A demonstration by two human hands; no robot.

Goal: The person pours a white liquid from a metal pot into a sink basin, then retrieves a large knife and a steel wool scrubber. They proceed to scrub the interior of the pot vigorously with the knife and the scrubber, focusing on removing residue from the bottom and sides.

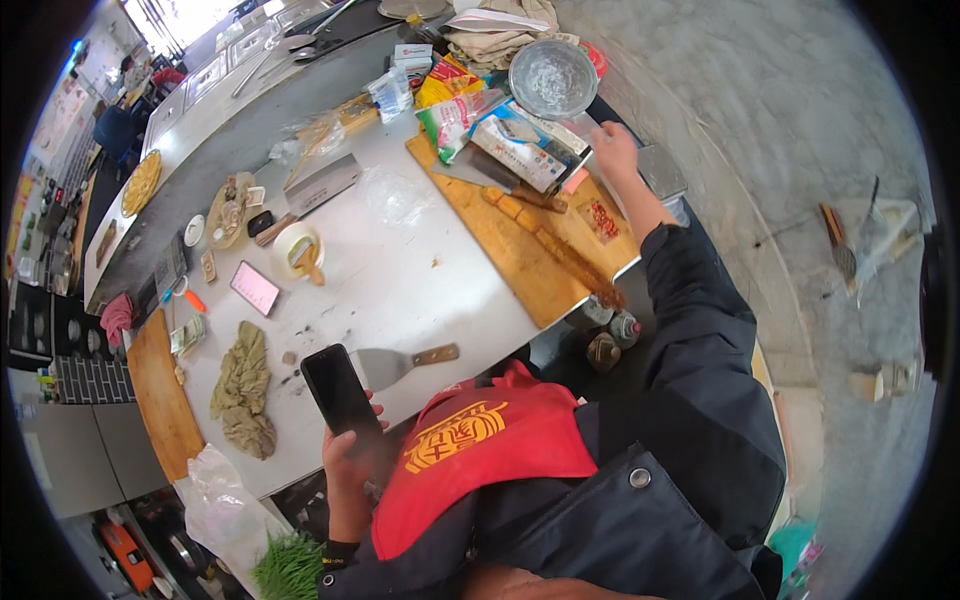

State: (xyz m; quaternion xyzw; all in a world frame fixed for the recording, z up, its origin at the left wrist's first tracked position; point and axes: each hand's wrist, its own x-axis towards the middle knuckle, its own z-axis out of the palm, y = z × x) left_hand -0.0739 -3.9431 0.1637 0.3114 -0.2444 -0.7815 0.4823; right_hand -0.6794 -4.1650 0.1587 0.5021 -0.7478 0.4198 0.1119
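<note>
My left hand (351,442) is closed around a black smartphone (335,390), held over the counter's near edge with its screen dark. My right hand (615,154) reaches out to the right, at the corner of a blue and white box (525,150); whether it grips anything is unclear. That box lies on a wooden cutting board (502,255), partly over the blade of a cleaver with a wooden handle (540,199). A long brown rod (555,251) and chopped red pieces (602,220) are also on the board. Below my left arm's reach, a metal scraper (390,366) lies flat on the counter.
A metal bowl (553,79) with white residue stands beyond the box, near food packets (450,79). Leftward on the counter are a crumpled cloth (244,390), a pink-screened phone (255,288), a white tub with a brush (298,251) and a grey box (322,185). Bottles (624,328) stand below the board.
</note>
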